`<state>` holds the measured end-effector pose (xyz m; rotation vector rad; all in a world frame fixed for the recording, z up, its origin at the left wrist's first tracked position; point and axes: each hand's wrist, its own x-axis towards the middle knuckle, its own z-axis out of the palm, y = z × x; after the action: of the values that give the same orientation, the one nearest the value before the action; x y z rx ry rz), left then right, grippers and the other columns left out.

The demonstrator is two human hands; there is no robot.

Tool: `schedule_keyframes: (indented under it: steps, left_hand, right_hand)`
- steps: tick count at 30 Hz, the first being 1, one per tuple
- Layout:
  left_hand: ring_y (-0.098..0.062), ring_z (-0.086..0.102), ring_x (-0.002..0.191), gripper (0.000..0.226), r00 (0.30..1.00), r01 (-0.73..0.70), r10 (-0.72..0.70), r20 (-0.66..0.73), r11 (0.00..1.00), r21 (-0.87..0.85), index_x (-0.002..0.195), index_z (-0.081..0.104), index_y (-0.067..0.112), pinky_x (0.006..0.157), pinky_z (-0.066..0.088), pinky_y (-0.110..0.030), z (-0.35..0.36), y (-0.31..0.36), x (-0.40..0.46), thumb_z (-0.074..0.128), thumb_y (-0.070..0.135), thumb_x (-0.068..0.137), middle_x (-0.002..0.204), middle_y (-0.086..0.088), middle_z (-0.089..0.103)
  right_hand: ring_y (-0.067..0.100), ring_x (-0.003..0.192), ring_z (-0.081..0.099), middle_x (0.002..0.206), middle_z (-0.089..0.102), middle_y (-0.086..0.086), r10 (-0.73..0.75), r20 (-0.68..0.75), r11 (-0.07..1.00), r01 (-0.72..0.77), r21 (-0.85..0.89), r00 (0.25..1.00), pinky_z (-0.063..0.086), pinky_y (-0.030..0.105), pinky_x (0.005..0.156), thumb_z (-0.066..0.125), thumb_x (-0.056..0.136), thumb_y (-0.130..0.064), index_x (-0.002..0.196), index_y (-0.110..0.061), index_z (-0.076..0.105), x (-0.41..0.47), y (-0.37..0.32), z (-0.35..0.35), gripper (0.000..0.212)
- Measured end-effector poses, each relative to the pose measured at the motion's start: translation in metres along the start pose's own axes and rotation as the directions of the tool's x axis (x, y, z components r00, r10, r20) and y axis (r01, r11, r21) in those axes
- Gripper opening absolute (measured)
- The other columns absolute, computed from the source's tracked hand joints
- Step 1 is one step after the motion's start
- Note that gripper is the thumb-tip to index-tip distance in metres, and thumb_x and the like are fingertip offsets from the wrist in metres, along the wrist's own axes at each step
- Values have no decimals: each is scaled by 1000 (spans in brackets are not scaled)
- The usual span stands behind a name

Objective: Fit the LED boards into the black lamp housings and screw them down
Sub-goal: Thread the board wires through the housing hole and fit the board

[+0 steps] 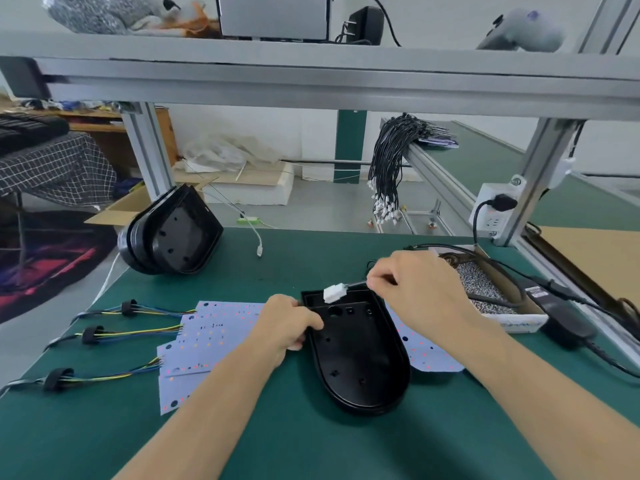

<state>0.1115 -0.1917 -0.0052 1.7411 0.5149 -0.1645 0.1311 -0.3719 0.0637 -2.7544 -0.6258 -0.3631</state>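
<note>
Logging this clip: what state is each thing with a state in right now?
Housing: flat on the mat, open side up, no board inside.
Left hand: grips the housing's left edge.
Right hand: pinches the lead of a white connector above the housing's top end.
LED boards: loose, overlapping left of the housing, wires attached.
Spare housings: stacked, tilted on edge.
Plug: seated in the socket.

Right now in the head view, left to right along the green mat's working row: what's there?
Wire harnesses → stack of LED boards → left hand gripping the black lamp housing → right hand pinching the white connector's lead → screw tray → black power adapter.
</note>
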Motion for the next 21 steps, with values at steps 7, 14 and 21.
schedule_keyframes:
  steps: [7, 14, 21]
  left_hand:
    - [-25, 45, 70, 16, 999, 5, -16, -35, 959, -283, 93, 50, 9, 61, 42, -31, 6, 6, -3, 45, -1, 81, 84, -13, 48]
    - [-27, 57, 67, 19, 995, -103, 89, -53, 868, -485, 82, 65, 0, 66, 48, -32, 10, 23, -18, 65, -13, 68, 77, -17, 64]
    - [-25, 62, 83, 15, 954, -285, 294, -62, 822, -494, 92, 71, 14, 85, 51, -45, 31, 44, -40, 63, 3, 87, 93, -14, 71]
  right_hand:
    - [24, 78, 54, 71, 39, -5, -24, -16, 991, 22, -133, 1000, 30, 30, 59, 42, 95, -27, 88, -26, 66, -6, 4, 7, 25]
    - [25, 79, 55, 80, 43, -4, -118, -92, 971, 96, -219, 989, 29, 31, 60, 36, 98, -31, 92, -22, 64, -5, -6, -1, 29]
    - [31, 87, 59, 88, 61, 3, -71, -107, 987, 55, -150, 992, 30, 32, 61, 46, 93, -28, 90, -18, 63, 8, -22, -8, 21]
